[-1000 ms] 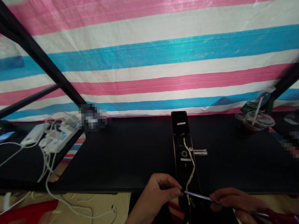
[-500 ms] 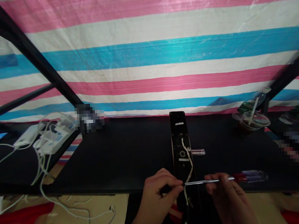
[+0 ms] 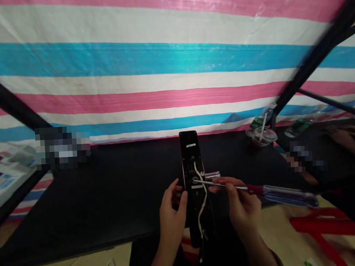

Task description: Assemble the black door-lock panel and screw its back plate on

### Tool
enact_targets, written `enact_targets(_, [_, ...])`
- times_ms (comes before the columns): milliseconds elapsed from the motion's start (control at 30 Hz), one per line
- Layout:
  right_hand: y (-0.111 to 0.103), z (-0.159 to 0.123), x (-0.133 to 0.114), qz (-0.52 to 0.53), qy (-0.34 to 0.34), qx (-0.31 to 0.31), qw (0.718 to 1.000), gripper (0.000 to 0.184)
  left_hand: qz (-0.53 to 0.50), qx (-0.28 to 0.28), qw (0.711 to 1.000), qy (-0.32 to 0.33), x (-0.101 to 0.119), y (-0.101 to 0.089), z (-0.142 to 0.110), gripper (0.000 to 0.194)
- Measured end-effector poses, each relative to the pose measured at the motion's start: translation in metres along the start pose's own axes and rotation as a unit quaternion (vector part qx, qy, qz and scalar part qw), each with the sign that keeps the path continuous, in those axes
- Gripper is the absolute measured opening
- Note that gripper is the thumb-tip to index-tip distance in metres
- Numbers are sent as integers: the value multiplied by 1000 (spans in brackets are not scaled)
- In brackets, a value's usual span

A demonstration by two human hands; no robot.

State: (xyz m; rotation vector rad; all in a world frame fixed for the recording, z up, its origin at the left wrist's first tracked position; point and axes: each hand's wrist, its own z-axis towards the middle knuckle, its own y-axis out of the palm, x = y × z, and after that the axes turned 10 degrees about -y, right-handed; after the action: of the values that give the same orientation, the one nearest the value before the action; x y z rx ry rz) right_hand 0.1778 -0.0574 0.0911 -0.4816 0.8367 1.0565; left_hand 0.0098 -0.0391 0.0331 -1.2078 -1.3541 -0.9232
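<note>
A long black panel (image 3: 200, 205), resembling the back of a door lock, extends over the table's front edge. A pale cable (image 3: 204, 201) runs down its face. My right hand (image 3: 243, 205) grips a screwdriver (image 3: 284, 195) by its shaft, the clear handle with its red collar pointing right. The screwdriver's tip is at a round fitting (image 3: 194, 180) on the panel; whether it touches, I cannot tell. Along the panel's left edge, my left hand (image 3: 173, 212) has its fingers apart and holds nothing. Partly hidden by the panel is a clear tubular handle (image 3: 212, 175).
A lidded cup with a straw (image 3: 263, 136) stands at the back right of the black table (image 3: 124, 191). Beyond a frame post lies a green-labelled bottle (image 3: 300, 125), near another person's hands (image 3: 347, 134). A red stool (image 3: 328, 224) is at lower right.
My left hand has let go of the screwdriver's tip end and moved up to the panel's left side. The tip has moved up the panel to the round fitting. The view has turned right.
</note>
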Motion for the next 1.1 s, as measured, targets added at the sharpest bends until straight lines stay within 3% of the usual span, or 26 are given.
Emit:
enact_targets(100, [12, 12, 12, -45, -61, -59, 995, 20, 11, -35, 999, -5, -17, 17, 10, 55])
enact_targets(233, [22, 16, 25, -85, -87, -124, 985, 23, 13, -50, 999, 7, -27, 28, 11, 55])
enact_targets(500, [22, 16, 25, -109, -80, -170, 976, 20, 47, -39, 997, 53, -31, 30, 6, 50])
enact_targets(767, [25, 34, 15, -119, -98, -270, 950, 20, 52, -43, 996, 65, -32, 29, 7, 50])
enact_targets(1100, [23, 33, 12, -136, -134, -268, 944, 21, 48, -45, 995, 72, -31, 28, 5, 50])
